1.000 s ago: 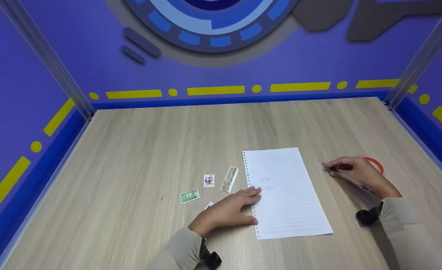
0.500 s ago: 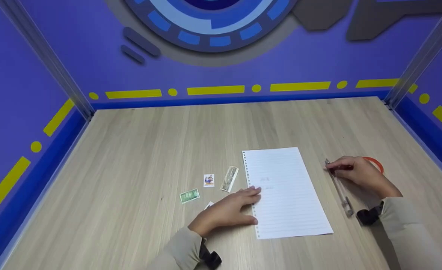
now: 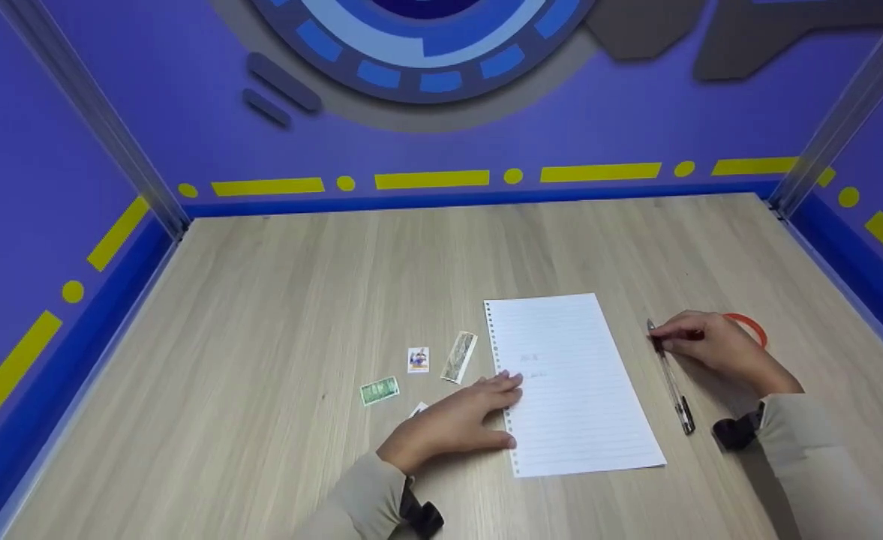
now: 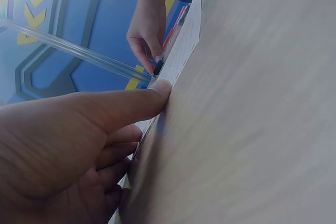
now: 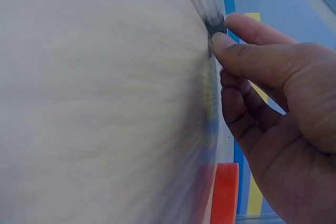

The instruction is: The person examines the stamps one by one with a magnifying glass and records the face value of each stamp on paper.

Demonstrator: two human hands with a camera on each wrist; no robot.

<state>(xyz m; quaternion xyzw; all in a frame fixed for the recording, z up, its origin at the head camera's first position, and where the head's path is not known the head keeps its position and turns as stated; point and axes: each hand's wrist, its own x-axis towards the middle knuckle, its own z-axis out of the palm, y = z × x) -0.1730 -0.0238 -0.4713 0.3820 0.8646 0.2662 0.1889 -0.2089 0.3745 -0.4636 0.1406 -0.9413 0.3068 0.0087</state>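
Observation:
My right hand [image 3: 711, 349] pinches a clear-barrelled pen [image 3: 671, 386] between thumb and fingertips, at its black grip near the upper end. The pen slants beside the right edge of the sheet, its black cap end toward me. In the right wrist view the thumb and forefinger meet on the pen's dark grip [image 5: 214, 26]. My left hand [image 3: 456, 420] rests with fairly straight fingers on the punched left edge of a lined sheet of paper [image 3: 584, 405]. Faint writing shows near the sheet's left middle.
Left of the sheet lie a green stamp [image 3: 379, 391], a small picture stamp [image 3: 418, 360] and a long grey stamp [image 3: 459, 358]. Another white corner [image 3: 418, 409] peeks out by the left hand. Behind the right hand is an orange-red ring [image 3: 749, 327], partly hidden.
The pen has swung in the right hand: its cap end was under the wrist and now points toward me, nearer the sheet. The left hand and paper have stayed put.

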